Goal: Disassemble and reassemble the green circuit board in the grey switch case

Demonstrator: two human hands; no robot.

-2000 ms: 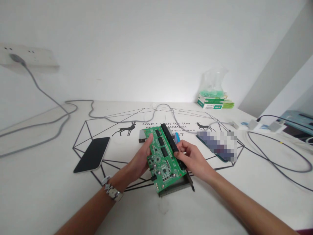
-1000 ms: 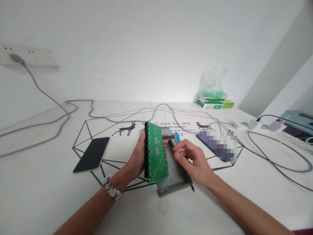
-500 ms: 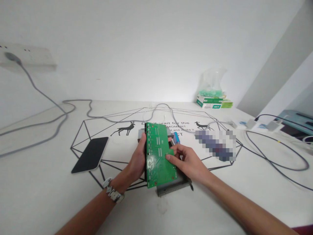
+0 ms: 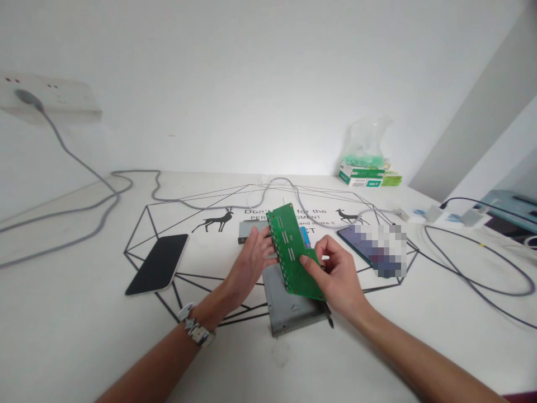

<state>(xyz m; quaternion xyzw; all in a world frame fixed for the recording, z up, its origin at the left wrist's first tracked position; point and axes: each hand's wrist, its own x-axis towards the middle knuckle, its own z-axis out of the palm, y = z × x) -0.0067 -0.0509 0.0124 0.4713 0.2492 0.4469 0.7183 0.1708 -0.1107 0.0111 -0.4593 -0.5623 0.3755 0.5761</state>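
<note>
My right hand (image 4: 338, 274) pinches a green circuit board (image 4: 293, 252) at its right edge, thumb on the near face and fingers behind. The board is tilted, its top leaning left. Beside its left edge is my left hand (image 4: 251, 260), fingers stretched out and apart; I cannot tell whether the fingertips touch the board. Below the board lies an open grey metal case (image 4: 279, 313), partly covered by it. A smaller grey metal box (image 4: 246, 230) sits behind my left hand. A blue piece (image 4: 305, 238) shows past the board's right edge, mostly hidden.
A black-faced tablet-like slab (image 4: 158, 266) lies at left, a phone (image 4: 361, 246), partly blurred out, at right. Grey cable (image 4: 180, 202) snakes along the back. Stacked boxes (image 4: 361, 174) with a clear bag stand by the wall, and a power strip (image 4: 432, 214) lies at right.
The board has shifted right and turned so its top leans left. My left hand has loosened from its left edge and its fingers have spread. More of the metal case shows.
</note>
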